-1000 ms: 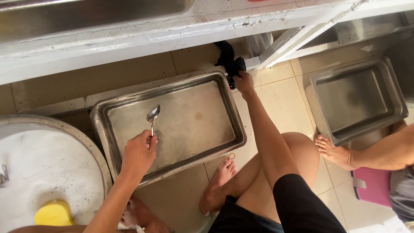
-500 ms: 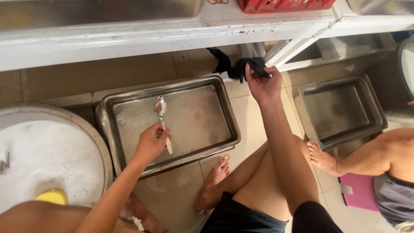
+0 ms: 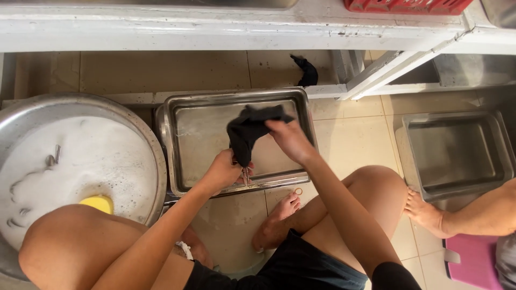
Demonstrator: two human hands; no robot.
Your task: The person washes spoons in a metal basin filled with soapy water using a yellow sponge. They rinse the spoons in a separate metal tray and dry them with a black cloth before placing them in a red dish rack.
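Hands meet over the steel tray (image 3: 188, 134) on the tiled floor. Left hand (image 3: 224, 171) is clenched on a spoon (image 3: 245, 174), only a bit of metal showing under the black cloth (image 3: 248, 131). Right hand (image 3: 289, 138) pinches that cloth, which hangs over the spoon. Left of the tray, a round basin (image 3: 145, 139) holds foam and a yellow sponge (image 3: 98, 203). Another tray (image 3: 457, 156) sits right, by another person's foot (image 3: 424, 212).

head view, steeply down, close
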